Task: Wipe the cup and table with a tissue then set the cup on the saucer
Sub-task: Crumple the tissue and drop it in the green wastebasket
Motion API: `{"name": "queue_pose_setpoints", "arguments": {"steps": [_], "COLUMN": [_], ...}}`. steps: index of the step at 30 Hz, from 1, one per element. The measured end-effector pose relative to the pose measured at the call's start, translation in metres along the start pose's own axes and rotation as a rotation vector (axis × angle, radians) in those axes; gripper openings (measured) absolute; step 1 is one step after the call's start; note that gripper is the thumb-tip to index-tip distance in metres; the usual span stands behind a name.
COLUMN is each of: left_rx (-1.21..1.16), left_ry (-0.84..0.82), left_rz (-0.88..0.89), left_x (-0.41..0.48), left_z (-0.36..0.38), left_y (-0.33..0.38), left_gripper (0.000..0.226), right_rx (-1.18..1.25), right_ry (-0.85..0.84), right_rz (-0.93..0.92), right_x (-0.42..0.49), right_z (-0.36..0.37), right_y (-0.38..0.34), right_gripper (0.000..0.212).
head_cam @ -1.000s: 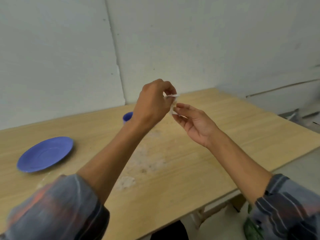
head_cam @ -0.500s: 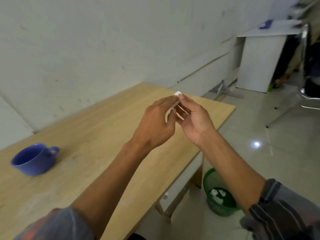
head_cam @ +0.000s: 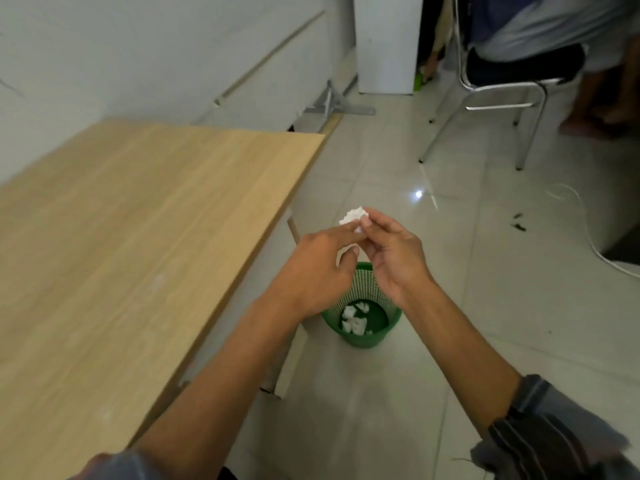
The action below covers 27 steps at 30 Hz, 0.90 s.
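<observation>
A small crumpled white tissue (head_cam: pixel 352 215) is pinched between the fingertips of my left hand (head_cam: pixel 317 270) and my right hand (head_cam: pixel 393 256). Both hands are held together in the air past the right end of the wooden table (head_cam: pixel 138 220), above a green bin. The blue cup and the blue saucer are out of view.
A green mesh waste bin (head_cam: pixel 362 310) with several white tissue scraps stands on the tiled floor just below my hands. A metal-legged chair (head_cam: pixel 502 91) with a seated person is at the far right. A white cabinet (head_cam: pixel 386 43) stands against the wall.
My view has swung right and down, off the cup and saucer to the table's end and the floor. My hands, still pinching the tissue, now hang over the green bin.
</observation>
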<state>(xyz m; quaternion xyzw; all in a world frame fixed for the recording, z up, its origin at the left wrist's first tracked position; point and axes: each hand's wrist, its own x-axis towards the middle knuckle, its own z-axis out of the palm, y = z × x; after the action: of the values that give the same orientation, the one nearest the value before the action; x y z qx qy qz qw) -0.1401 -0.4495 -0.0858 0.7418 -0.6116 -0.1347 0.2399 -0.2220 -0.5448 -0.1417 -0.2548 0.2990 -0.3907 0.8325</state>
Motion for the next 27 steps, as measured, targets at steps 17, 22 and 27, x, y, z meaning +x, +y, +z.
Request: {"name": "queue_pose_setpoints", "arguments": {"steps": [17,22,27], "left_rx": [-0.063,-0.065,-0.044], "left_ry": [-0.346,-0.343,-0.284], "left_rz": [-0.438,-0.427,-0.347], "left_x": [-0.005,0.003,0.019], "left_z": [0.105,0.098,0.073], "left_y": [-0.086,-0.085,-0.063], "left_gripper": [0.029,0.029,0.031], "right_rx": [-0.283,-0.448,-0.728], "right_ry": [0.747,0.623,0.488], "right_rz": [0.411,0.441,0.183], "right_x": [0.114,0.124,0.106], "right_z": [-0.149,-0.144,-0.088], "right_y": [0.158,0.159,0.111], "right_gripper": [0.034,0.025,0.022]}}
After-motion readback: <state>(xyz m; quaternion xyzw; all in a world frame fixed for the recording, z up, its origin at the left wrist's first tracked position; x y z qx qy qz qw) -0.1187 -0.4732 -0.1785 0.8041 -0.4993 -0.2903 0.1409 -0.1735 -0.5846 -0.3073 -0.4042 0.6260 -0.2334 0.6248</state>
